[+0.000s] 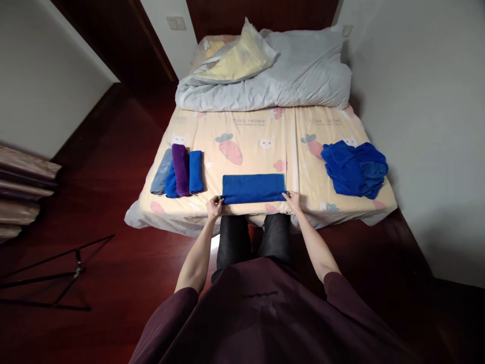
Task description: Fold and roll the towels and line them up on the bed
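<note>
A blue towel (253, 188) lies in a long folded strip across the front edge of the bed. My left hand (215, 207) pinches its near left corner, and my right hand (292, 200) pinches the near right corner. To the left sit several rolled or folded towels: a grey-blue one (161, 173), a purple one (181, 170) lying over a blue one (171, 183), and another blue roll (196, 171). On the right is a loose, crumpled heap of blue towels (354, 168).
The bed (242, 146) has a sheet printed with carrots and rabbits. A grey quilt (306, 71) and a pale yellow bag-like item (242, 58) are piled at its head. Black tripod legs (78, 270) stand on the floor at left, near a curtain (22, 192).
</note>
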Demonstrator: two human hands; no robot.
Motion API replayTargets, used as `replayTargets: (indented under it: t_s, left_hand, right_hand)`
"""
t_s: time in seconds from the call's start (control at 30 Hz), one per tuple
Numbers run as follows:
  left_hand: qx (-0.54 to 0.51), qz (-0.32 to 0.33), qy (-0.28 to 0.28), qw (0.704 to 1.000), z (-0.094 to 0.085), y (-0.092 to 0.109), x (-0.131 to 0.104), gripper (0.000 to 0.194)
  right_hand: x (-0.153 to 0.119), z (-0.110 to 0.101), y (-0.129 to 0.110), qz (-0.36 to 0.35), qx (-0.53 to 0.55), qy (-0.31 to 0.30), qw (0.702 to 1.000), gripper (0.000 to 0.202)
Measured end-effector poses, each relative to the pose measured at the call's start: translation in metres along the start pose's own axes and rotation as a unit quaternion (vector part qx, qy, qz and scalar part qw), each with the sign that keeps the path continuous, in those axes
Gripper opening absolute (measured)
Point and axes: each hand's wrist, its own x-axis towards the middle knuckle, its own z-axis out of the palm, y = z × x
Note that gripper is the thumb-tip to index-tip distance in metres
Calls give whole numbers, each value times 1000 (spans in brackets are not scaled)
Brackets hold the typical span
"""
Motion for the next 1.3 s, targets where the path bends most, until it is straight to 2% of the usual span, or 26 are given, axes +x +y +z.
replayTargets:
  t_s: [0.13, 0.53, 0.77, 0.97, 1.07, 1.17, 1.23, 1.3]
  left_hand:
    - [17, -21, 2, 1000, -5, -3, 2, 21]
    - [12, -28, 12, 999, 8, -8, 9, 18]
    - [25, -25, 7, 999, 8, -8, 8, 18]
    - [46, -23, 5, 999, 11, -5, 6, 18]
    - [49, -16, 4, 999, 10, -2, 4, 20]
    - [89, 33, 15, 995, 3, -1, -4, 38]
    - [136, 108, 13, 985, -4, -2, -11, 46]
    - [169, 198, -19, 965, -9, -3, -17, 48]
  right_hand:
    - [-4, -1, 6, 11, -1, -6, 1000, 65]
    - [-16, -7, 8, 18, -42, -1, 999, 63]
    - [-16, -6, 4, 19, -60, 7, 998, 57]
    - [-17, -1, 4, 23, -84, 15, 996, 43]
    - [-22, 4, 1, -8, -112, 57, 992, 28]
    - [-32, 5, -7, -86, -158, 96, 979, 36]
    - [-40, 5, -13, -130, -173, 67, 974, 43]
    - [-48, 6, -18, -171, -170, 12, 970, 44]
